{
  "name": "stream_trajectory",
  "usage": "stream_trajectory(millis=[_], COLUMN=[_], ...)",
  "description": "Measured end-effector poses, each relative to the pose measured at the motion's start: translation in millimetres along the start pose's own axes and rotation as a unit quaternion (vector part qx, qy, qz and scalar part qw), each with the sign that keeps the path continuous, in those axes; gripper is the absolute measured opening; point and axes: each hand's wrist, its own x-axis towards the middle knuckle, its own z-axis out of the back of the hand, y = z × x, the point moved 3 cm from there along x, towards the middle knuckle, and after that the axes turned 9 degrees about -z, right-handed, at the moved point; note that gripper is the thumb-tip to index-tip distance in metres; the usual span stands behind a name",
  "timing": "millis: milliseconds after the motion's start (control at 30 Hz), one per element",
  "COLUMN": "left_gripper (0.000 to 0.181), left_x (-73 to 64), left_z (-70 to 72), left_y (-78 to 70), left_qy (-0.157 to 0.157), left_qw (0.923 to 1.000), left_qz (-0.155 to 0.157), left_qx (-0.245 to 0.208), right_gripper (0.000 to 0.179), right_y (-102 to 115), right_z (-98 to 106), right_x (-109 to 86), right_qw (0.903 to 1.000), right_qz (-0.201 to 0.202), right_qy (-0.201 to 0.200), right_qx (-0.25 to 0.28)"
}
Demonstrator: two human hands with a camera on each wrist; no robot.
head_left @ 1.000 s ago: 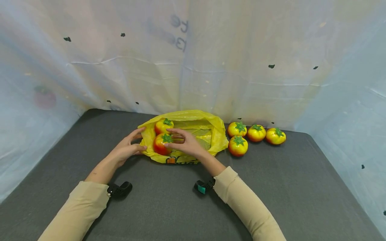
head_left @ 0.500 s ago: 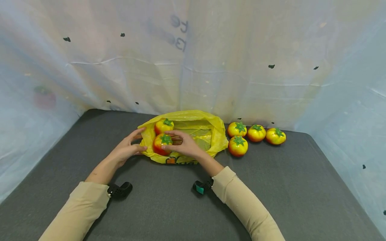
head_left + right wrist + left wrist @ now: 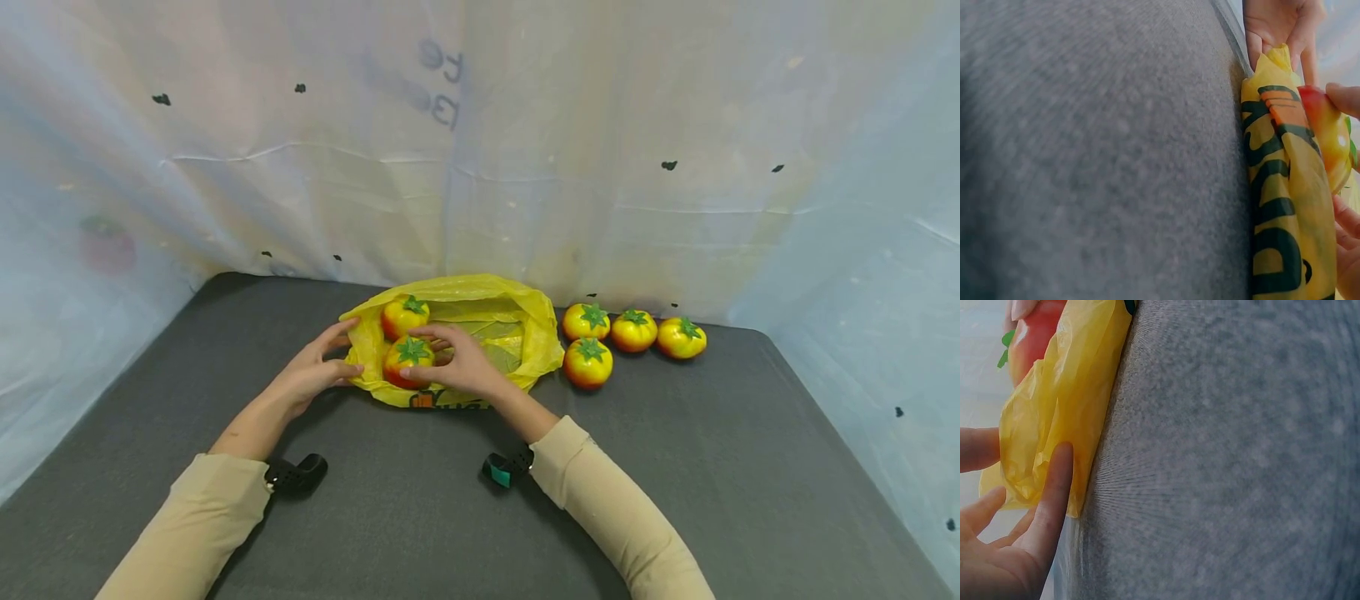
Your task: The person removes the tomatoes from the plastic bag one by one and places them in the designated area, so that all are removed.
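Shifted a little to the right within its bag since 0.5 s ago, the glossy round red-and-yellow tomato with a green star-shaped top (image 3: pixel 411 354) also shows that top turned more upward, while the left hand and the bag look unchanged. Pinching that tomato, the right hand (image 3: pixel 463 362) has its thumb on the near side and its fingers round the far side. The left hand (image 3: pixel 317 362) grips the left end of a thin, crinkled yellow plastic bag (image 3: pixel 542 337), thumb apart from the fingers, with the plastic between them. The held tomato sits inside the bag at its left end, and just behind it lies a matching rear tomato (image 3: pixel 402 319), also inside. Dark green lettering (image 3: pixel 1277 250) and an orange printed patch (image 3: pixel 1286 112) mark the near face of the bag. Just right of the bag are 4 loose red-and-yellow tomatoes: 3 along the back (image 3: pixel 587 323) (image 3: pixel 633 332) (image 3: pixel 681 341) and 1 nearer (image 3: pixel 588 367). Back along the arms, black wrist devices (image 3: pixel 298 475) (image 3: pixel 506 468) sit by rolled beige sleeves (image 3: pixel 198 508) (image 3: pixel 618 504). Everything rests on a dark grey, fabric-like tabletop (image 3: pixel 405 517), with pale translucent sheeting (image 3: pixel 525 150) behind, bearing dark marks and handwritten letters (image 3: pixel 441 83).
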Motion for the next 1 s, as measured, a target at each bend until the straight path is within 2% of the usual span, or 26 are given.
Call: stream_trajectory(millis=[167, 533, 1000], left_gripper=[0.082, 0.082, 0.083], left_x=[0.7, 0.7, 1.4], left_z=[1.0, 3.2, 4.9], left_y=[-1.1, 0.7, 2.1], left_qy=[0.001, -0.002, 0.002], left_qw=[1.0000, 0.9999, 0.9998], left_qz=[0.001, 0.011, 0.014], left_qx=[0.001, 0.004, 0.015], right_gripper=[0.056, 0.053, 0.051], right_y=[0.6, -2.3, -10.7], right_z=[3.0, 13.8, 47.9], right_x=[-4.7, -18.1, -47.8], right_qw=[0.9996, 0.9984, 0.9937], right_qz=[-0.005, 0.003, -0.019], right_qy=[-0.018, -0.057, -0.106], right_qx=[-0.021, 0.005, 0.029])
